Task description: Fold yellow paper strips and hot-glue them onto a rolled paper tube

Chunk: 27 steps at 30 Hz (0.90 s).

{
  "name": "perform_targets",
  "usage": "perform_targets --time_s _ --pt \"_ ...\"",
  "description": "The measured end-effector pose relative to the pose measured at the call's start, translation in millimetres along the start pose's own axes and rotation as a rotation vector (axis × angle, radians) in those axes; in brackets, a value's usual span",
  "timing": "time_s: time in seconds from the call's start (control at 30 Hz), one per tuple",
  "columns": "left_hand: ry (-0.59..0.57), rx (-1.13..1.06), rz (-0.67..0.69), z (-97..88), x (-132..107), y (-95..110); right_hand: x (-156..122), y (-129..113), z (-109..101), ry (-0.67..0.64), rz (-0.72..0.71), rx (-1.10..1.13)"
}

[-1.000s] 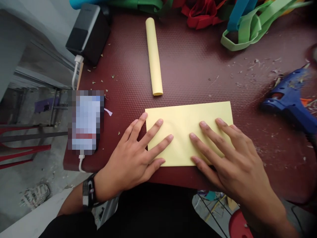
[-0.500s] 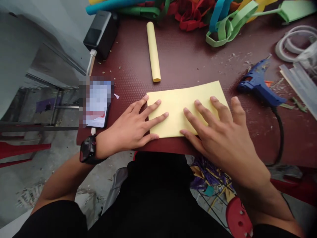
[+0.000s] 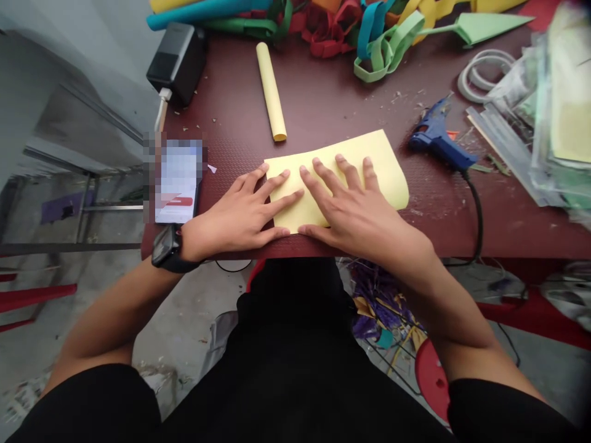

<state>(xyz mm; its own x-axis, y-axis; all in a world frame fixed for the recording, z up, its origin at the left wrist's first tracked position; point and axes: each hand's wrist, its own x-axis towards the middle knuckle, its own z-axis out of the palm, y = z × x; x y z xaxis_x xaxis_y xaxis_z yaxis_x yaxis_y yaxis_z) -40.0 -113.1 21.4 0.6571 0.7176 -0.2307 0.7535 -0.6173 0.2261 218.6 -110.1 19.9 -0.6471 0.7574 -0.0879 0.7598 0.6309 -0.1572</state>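
Note:
A folded sheet of yellow paper (image 3: 392,178) lies near the front edge of the table, its right end bulging slightly up. My left hand (image 3: 247,206) rests with fingers spread on its left end, the thumb along the near edge. Close beside it, my right hand (image 3: 355,206) presses flat on the middle of the paper, fingers apart, its thumb near the left thumb. Beyond the paper lies a rolled yellow paper tube (image 3: 271,92), touched by neither hand.
A blue glue gun (image 3: 438,135) with a black cord lies to the right, near clear glue sticks (image 3: 508,154) and tape rings (image 3: 484,74). At left are a phone (image 3: 178,184) and a power bank (image 3: 178,61). Coloured paper strips (image 3: 332,31) line the back of the brown table (image 3: 221,74).
My right hand has slid left along the paper, closer to my left hand. The paper's right end now bulges up. My left hand stays on the left end while the view has shifted.

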Motion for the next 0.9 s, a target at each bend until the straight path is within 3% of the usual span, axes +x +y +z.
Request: perform_targets --time_s 0.13,0.33,0.5,0.73,0.9 --pt "0.012 -0.009 0.005 2.1 -0.9 -2.1 -17.2 26.8 -3.0 0.017 0.048 0.003" --pt "0.030 0.007 0.020 5.4 -2.1 -5.8 -53.9 88.0 -5.1 0.095 0.158 0.000" --pt "-0.003 0.019 0.018 1.5 -1.9 -10.1 -77.3 109.9 -5.0 0.113 0.245 -0.021" --pt "-0.066 0.034 0.021 -6.9 -0.7 -13.5 -76.8 110.6 -12.9 0.102 0.223 0.059" --pt "-0.100 0.031 0.012 -12.2 0.9 -8.4 -41.6 57.1 -14.8 0.091 0.132 0.114"
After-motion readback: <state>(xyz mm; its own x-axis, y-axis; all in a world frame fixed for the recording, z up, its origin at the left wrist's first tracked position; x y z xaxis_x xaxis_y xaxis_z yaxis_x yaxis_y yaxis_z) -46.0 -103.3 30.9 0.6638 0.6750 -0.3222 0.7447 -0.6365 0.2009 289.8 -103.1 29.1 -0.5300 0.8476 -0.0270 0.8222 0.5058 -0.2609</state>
